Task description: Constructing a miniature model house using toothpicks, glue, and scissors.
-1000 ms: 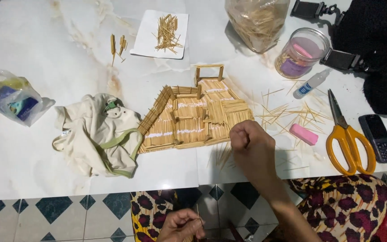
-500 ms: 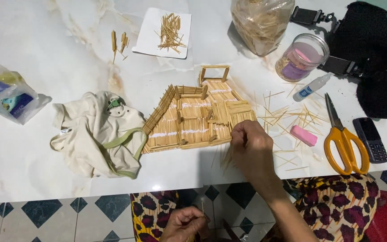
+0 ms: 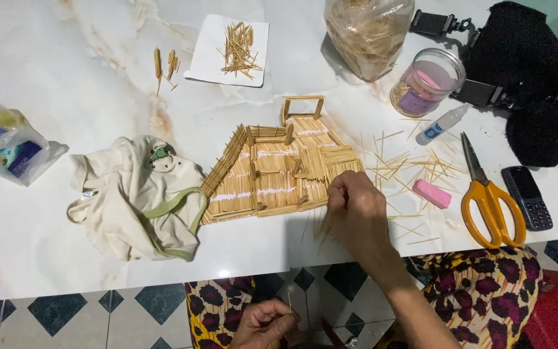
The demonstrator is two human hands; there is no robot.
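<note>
Cloth [image 3: 138, 200] lies left of stick model [image 3: 276, 169], scissors [image 3: 489, 197] right.

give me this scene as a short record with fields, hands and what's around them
surface: white marbled table
right hand: right hand rests at the front right edge of the toothpick house model, fingers on loose toothpicks
left hand: left hand below the table edge, pinching a single toothpick
left of model: crumpled cream cloth
right of model: scattered toothpicks, pink eraser, orange scissors, mobile phone
back: paper sheet with toothpicks, plastic bag of toothpicks, clear jar
</note>
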